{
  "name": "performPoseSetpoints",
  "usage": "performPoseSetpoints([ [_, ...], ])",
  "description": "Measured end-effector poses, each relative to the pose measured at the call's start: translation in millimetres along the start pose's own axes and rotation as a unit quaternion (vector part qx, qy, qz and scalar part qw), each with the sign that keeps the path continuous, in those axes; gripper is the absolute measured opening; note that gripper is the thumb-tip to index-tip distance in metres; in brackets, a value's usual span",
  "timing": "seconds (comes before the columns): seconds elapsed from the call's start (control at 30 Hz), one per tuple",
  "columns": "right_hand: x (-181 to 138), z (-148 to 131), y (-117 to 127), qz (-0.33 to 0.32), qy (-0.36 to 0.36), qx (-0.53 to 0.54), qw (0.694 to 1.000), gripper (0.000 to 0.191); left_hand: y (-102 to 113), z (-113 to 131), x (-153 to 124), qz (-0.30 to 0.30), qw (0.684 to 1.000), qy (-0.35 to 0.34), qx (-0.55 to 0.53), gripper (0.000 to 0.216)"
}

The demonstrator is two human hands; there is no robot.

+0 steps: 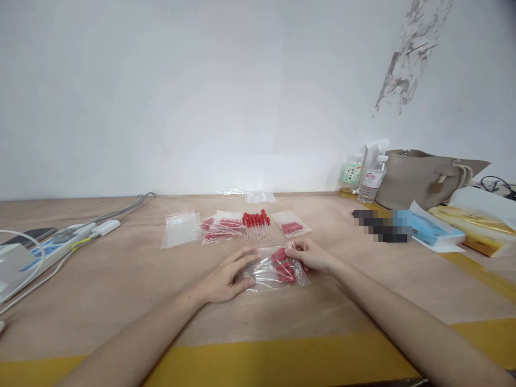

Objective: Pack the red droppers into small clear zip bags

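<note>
A clear zip bag with several red-capped droppers inside lies flat on the wooden table. My left hand rests on its left end, fingers stretched out flat. My right hand pinches the bag's top right edge with closed fingers. Just beyond lie a row of loose red-capped droppers, a pile of filled bags, one filled bag to the right and empty clear bags to the left.
A power strip with cables and a phone sit at the left. Two bottles, a beige handbag, packets and a blue box crowd the right. A white wall stands behind. Yellow tape edges the table front.
</note>
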State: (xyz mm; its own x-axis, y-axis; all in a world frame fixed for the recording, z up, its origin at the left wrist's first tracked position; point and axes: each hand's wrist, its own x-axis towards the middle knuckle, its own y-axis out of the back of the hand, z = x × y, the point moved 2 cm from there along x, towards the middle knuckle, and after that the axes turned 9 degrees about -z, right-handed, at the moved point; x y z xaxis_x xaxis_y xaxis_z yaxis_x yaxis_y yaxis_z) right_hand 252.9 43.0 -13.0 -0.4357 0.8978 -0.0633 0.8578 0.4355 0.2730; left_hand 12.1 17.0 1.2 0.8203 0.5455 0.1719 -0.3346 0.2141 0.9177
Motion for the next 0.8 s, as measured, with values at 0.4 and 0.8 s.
performPoseSetpoints([
  [0.4, 10, 16, 81, 0.280, 0.124, 0.328, 0.894, 0.009, 57, -111, -38, 0.239, 0.857, 0.400, 0.223, 0.049],
  [0.8, -18, 22, 102, 0.358, -0.152, -0.275, 0.879, 0.034, 55, -147, -54, 0.126, 0.844, 0.500, 0.150, 0.037],
])
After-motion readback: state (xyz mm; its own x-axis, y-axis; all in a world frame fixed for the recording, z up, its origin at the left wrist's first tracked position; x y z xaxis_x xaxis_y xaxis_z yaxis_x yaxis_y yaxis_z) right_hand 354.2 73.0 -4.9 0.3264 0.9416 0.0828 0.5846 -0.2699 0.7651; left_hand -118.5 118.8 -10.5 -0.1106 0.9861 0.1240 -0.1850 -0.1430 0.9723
